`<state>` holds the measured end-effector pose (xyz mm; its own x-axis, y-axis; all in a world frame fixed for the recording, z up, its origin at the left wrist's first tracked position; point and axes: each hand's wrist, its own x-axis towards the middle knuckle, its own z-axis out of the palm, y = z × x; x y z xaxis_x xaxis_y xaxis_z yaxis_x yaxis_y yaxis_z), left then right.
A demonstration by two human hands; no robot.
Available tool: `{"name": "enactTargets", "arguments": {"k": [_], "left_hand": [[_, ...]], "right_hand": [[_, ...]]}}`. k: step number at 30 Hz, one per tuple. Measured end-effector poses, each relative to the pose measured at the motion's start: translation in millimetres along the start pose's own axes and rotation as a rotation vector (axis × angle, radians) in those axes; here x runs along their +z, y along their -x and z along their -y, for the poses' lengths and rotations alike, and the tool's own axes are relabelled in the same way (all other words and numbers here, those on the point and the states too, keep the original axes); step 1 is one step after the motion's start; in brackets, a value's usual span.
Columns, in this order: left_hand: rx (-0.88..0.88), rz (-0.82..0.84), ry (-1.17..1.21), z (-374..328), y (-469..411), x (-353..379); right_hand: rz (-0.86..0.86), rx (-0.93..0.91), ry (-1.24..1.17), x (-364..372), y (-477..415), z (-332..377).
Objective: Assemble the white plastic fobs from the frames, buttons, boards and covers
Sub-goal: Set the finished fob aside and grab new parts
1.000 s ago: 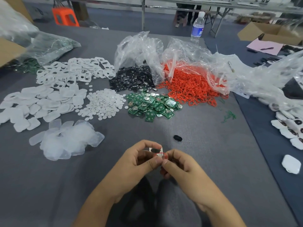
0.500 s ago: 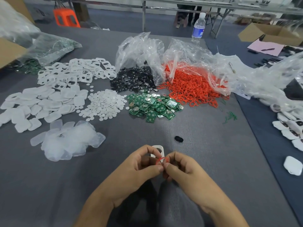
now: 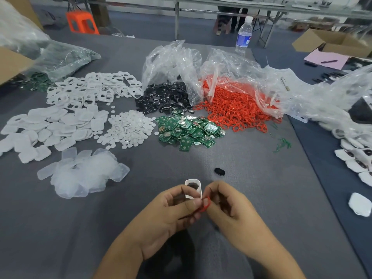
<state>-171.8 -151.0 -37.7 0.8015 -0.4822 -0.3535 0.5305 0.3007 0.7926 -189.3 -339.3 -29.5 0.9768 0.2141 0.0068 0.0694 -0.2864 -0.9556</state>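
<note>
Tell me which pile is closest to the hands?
The frosted clear covers, ahead and left of the left hand. The white discs, green boards and red rings all lie farther back.

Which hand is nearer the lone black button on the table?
Right. The right hand, pinching a red ring, is just nearside of the black button; the left hand, holding the white frame, lies farther to the button's left.

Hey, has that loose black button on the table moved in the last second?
No. The black button stays put, at the same gap from the pile of green boards as before.
</note>
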Motion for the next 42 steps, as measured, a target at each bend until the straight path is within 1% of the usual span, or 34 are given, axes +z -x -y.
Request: {"name": "enactTargets", "arguments": {"k": [2,3,5,7,12,16,19,23,25,26,28,29,32,36,38,40,41,42], "left_hand": [[-0.009,-0.041,0.076,0,0,-1],[-0.006,-0.061,0.09,0,0,-1],[0.021,-0.102,0.064,0,1,-2],[0.071,-0.138,-0.031,1,1,-3],[0.227,-0.172,-0.4,-4,6,3],[0.322,-0.201,-0.558,-5,8,8],[0.405,-0.227,-0.648,-5,9,10],[0.516,-0.264,-0.791,-3,11,12],[0.497,-0.274,-0.759,-1,10,11],[0.469,-0.275,-0.701,0,10,10],[0.396,-0.253,-0.504,2,11,10],[0.357,-0.238,-0.397,4,11,10],[0.288,-0.227,-0.185,11,10,11],[0.249,-0.228,-0.02,17,4,9],[0.256,-0.234,-0.016,20,2,8],[0.293,-0.248,-0.067,22,-1,8],[0.33,-0.283,-0.126,23,-3,9],[0.388,-0.368,-0.241,24,-6,8]], "right_hand": [[-0.024,-0.042,0.05,-1,1,-3],[-0.02,-0.031,0.035,-3,1,-3],[0.017,0.029,-0.104,-5,2,-2],[0.047,0.069,-0.192,-6,2,0],[0.024,0.067,-0.092,-2,0,-2],[0.033,0.033,-0.12,-3,2,1],[-0.015,0.01,-0.075,-2,3,1],[-0.124,0.009,-0.063,5,5,-2],[-0.157,0.015,-0.121,9,7,-5],[-0.148,0.019,-0.211,11,8,-6],[-0.09,0.005,-0.399,15,12,-9],[-0.071,-0.007,-0.441,17,14,-10],[-0.108,-0.023,-0.459,21,15,-13],[-0.113,-0.032,-0.47,22,13,-15],[-0.163,-0.051,-0.432,23,13,-15],[-0.216,-0.065,-0.388,24,13,-13],[-0.238,-0.065,-0.379,24,13,-12],[-0.267,-0.059,-0.37,23,12,-12]]}}
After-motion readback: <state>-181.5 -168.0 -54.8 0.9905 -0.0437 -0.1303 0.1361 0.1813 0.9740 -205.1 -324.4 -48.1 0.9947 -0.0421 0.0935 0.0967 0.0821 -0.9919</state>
